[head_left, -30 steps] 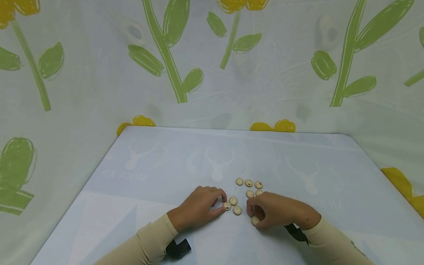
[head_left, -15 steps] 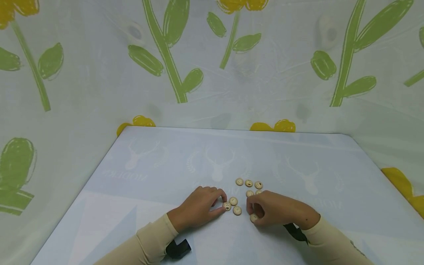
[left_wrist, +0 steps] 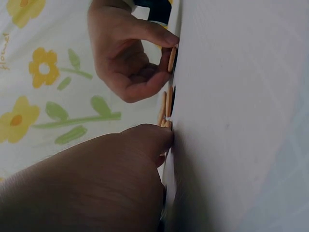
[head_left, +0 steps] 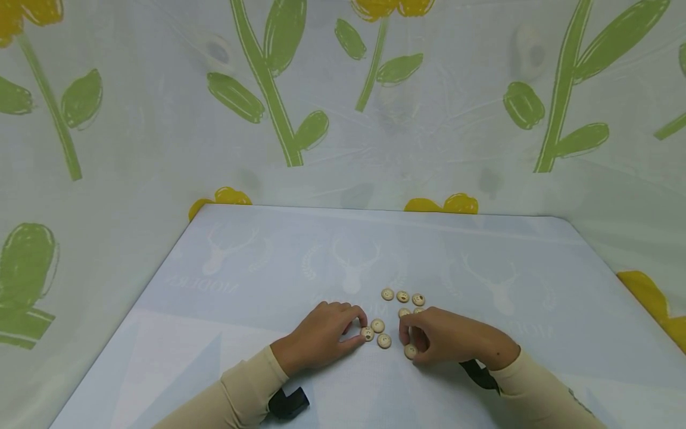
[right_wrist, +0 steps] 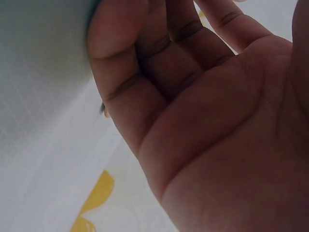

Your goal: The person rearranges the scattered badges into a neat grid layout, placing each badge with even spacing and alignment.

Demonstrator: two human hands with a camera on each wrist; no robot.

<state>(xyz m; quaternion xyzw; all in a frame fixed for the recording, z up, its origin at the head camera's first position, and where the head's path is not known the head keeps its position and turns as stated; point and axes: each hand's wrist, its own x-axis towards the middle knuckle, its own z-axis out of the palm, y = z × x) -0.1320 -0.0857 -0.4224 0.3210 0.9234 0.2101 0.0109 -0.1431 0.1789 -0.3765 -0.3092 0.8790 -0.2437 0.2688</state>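
Note:
My left hand [head_left: 324, 333] rests on the table and pinches a small round wooden disc [head_left: 367, 334] with a face drawn on it, between thumb and index finger. Two more discs, an upper disc [head_left: 377, 325] and a lower disc [head_left: 384, 341], lie just to its right. Across a short gap, my right hand [head_left: 447, 336] pinches another wooden disc [head_left: 411, 351] at its edges. From the left wrist view that disc [left_wrist: 172, 59] stands close to the tabletop. In the right wrist view the palm hides the held disc.
Beyond the right hand lies a row of discs [head_left: 403, 296], with further discs [head_left: 404, 313] partly covered by that hand. The pale table [head_left: 300, 256] has a printed deer pattern. A flower-printed curtain [head_left: 450, 137] hangs behind it.
My right hand has shifted its disc slightly away from me and a touch left, toward the other discs. The left hand has stayed where it was.

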